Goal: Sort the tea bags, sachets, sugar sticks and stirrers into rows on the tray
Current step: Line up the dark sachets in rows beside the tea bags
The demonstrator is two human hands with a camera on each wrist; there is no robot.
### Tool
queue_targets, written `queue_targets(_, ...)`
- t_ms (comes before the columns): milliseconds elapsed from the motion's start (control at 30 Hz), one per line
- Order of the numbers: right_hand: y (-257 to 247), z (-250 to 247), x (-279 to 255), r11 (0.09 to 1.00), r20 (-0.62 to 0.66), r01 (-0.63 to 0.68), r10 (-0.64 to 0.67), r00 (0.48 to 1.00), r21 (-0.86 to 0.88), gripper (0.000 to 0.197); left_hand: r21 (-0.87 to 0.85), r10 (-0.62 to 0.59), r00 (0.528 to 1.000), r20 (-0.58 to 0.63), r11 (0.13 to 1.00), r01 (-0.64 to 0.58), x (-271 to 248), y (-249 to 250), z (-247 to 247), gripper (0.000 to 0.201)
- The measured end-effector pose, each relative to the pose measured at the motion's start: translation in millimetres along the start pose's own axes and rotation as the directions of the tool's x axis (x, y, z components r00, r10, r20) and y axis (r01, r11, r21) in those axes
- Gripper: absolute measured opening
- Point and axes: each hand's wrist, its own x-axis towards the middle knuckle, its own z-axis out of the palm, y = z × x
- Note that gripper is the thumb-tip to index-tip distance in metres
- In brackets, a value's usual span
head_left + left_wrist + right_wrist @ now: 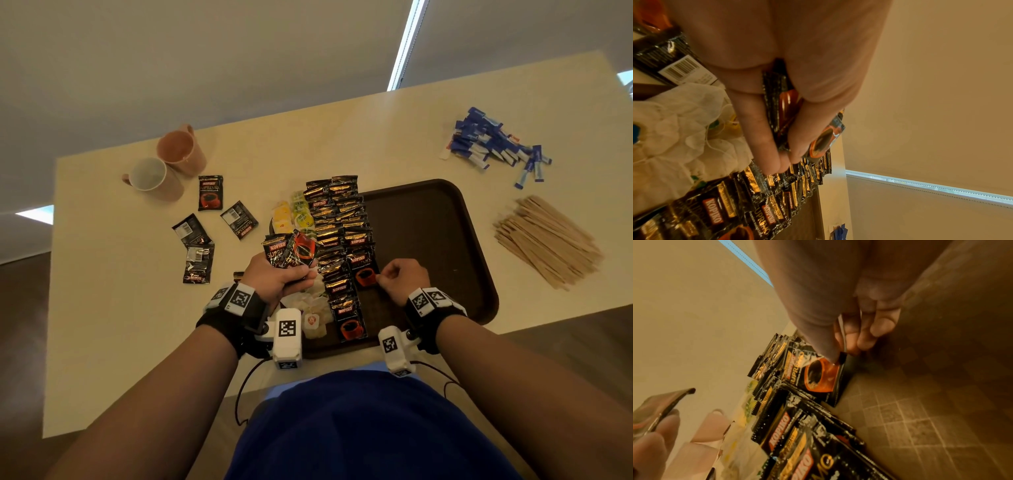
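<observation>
A small fan of coffee sachets (291, 251) is gripped in the left hand (274, 277), thumb and fingers curled tight round the bottom ends. One more sachet (363, 270) is pinched at its right edge by the right hand (402, 279) — thumb on top, fingertip under — at the near end of the second sachet row (352, 219) on the tray (445, 240).

The packets look light, thin and shiny, so they will likely slip and slide over each other. A flat edge or corner is probably the best place to be held. The tea bags (310, 308) at the tray's left side look soft and easy to crush.

The tray floor is dark and bumpy, which may stop sliding. On the pale table (120, 308), four sachets (212, 226) are left on the left, near two mugs (168, 164). Sugar sticks (493, 144) and wooden stirrers (548, 240) are piled on the right — still unsorted.
</observation>
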Motion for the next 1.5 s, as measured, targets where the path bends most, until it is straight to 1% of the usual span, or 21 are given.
queue_targets(133, 1, 1, 2, 0.999, 0.018, 0.005, -0.004, 1.0, -0.044, 0.014, -0.005, -0.01, 1.0, -0.001, 1.0, 0.01, 0, 1, 2, 0.021)
queue_targets(300, -2, 2, 4, 0.991, 0.032, 0.016, -0.012, 0.999, -0.131, 0.017, 0.004, -0.017, 1.0, -0.009, 1.0, 0.017, -1, 0, 4, 0.025)
queue_targets(467, -3, -6, 6, 0.988, 0.054, 0.028, -0.02, 0.998, -0.155, 0.017, -0.012, -0.006, 1.0, -0.027, 1.0, 0.006, -3, 2, 9, 0.029)
queue_targets(533, -5, -11, 9, 0.989, 0.047, 0.037, -0.03, 0.998, -0.144, 0.032, -0.028, -0.002, 0.999, -0.041, 1.0, 0.001, -3, 2, 12, 0.03)
queue_targets(600, -11, -15, 11, 0.987, 0.077, 0.07, -0.059, 0.995, -0.146, 0.05, -0.046, 0.0, 0.998, -0.059, 0.999, -0.003, -4, 1, 16, 0.031)
queue_targets(667, -17, -17, 11, 0.978, 0.124, 0.11, -0.088, 0.988, -0.177, 0.057, -0.05, 0.005, 0.998, -0.07, 0.999, -0.009, -5, -1, 19, 0.031)
queue_targets(800, -21, -17, 14, 0.966, 0.191, 0.159, -0.12, 0.974, -0.202, 0.056, -0.067, 0.003, 0.997, -0.076, 0.998, -0.008, -7, -7, 28, 0.025)
queue_targets(967, -19, -20, 16, 0.956, 0.209, 0.214, -0.172, 0.963, -0.2, 0.049, -0.092, 0.02, 0.995, -0.097, 0.995, -0.029, -11, -14, 37, 0.021)
queue_targets(1100, -18, -21, 17, 0.946, 0.204, 0.251, -0.209, 0.956, -0.204, 0.041, -0.116, 0.024, 0.993, -0.114, 0.993, -0.038, -14, -18, 40, 0.025)
queue_targets(1200, -18, -21, 16, 0.942, 0.215, 0.269, -0.226, 0.95, -0.198, 0.042, -0.126, 0.019, 0.992, -0.124, 0.991, -0.035, -16, -21, 41, 0.027)
queue_targets(1300, -13, -25, 17, 0.959, 0.186, 0.233, -0.203, 0.961, -0.161, 0.04, -0.108, 0.011, 0.994, -0.109, 0.994, -0.023, -18, -20, 41, 0.031)
queue_targets(1333, -13, -28, 17, 0.963, 0.155, 0.23, -0.208, 0.966, -0.144, 0.037, -0.098, 0.007, 0.995, -0.099, 0.995, -0.016, -19, -18, 40, 0.032)
queue_targets(1400, -19, -37, 16, 0.955, 0.053, 0.278, -0.274, 0.96, -0.107, 0.032, -0.075, -0.003, 0.997, -0.074, 0.997, -0.003, -21, -13, 38, 0.034)
queue_targets(1433, -26, -42, 13, 0.941, 0.007, 0.329, -0.33, 0.944, -0.072, 0.03, -0.063, -0.006, 0.998, -0.06, 0.998, 0.002, -21, -10, 37, 0.034)
queue_targets(1500, -48, -48, 4, 0.879, -0.031, 0.477, -0.477, 0.879, 0.014, 0.032, -0.041, -0.013, 0.999, -0.031, 0.999, 0.012, -22, -5, 37, 0.035)
